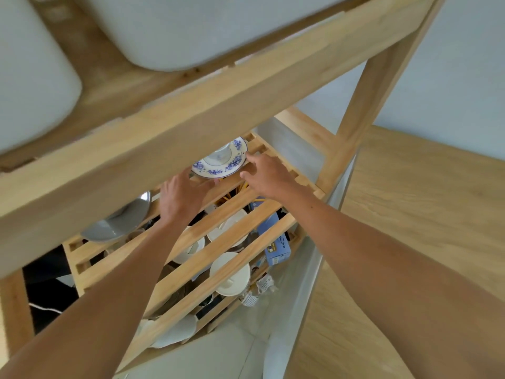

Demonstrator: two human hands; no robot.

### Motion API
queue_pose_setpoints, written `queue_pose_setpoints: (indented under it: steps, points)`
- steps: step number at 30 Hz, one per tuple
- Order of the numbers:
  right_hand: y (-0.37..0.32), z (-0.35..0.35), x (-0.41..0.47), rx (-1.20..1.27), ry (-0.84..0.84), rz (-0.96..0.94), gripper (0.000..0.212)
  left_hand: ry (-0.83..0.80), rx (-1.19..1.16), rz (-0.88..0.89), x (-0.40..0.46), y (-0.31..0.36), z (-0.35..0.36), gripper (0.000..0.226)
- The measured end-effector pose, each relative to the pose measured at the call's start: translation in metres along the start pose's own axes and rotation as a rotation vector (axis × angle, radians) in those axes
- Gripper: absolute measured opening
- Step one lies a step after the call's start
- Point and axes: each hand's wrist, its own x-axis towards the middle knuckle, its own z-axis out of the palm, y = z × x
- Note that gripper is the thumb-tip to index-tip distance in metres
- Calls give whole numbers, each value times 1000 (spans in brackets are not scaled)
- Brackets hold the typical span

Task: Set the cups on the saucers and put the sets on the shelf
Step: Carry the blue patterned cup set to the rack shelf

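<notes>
Resting at the centre of the frame, a round glazed saucer (pixel 218 164) with a blue floral rim sits flat on the slatted wooden shelf (pixel 191 242). A white cup (pixel 222 153) stands on it, largely hidden by the upper wooden beam (pixel 169 116); its handle direction cannot be told. The left hand (pixel 181 198) lies fingers extended at the saucer's lower-left edge. The right hand (pixel 263 173) touches the right rim with loosely spread fingers. A shiny metal bowl (pixel 120 220) sits left of centre.
</notes>
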Motion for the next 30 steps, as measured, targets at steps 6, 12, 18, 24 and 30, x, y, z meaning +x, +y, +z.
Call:
queue_pose_setpoints:
  steps: [6,12,18,24,30]
  points:
    - [-1,-20,-27,137,-52,29,41,50,-29,5,-15,2,-9,62]
    - [0,-48,-79,223,-28,67,32,-39,-69,42,-54,19,-22,55]
    - [8,-90,-149,275,30,55,30,-49,-169,81,-115,62,-40,44]
    - [28,-137,-239,314,139,46,30,-56,-338,121,-192,117,-49,36]
    - [63,-184,-328,293,273,92,30,-122,-409,251,-265,178,-32,39]
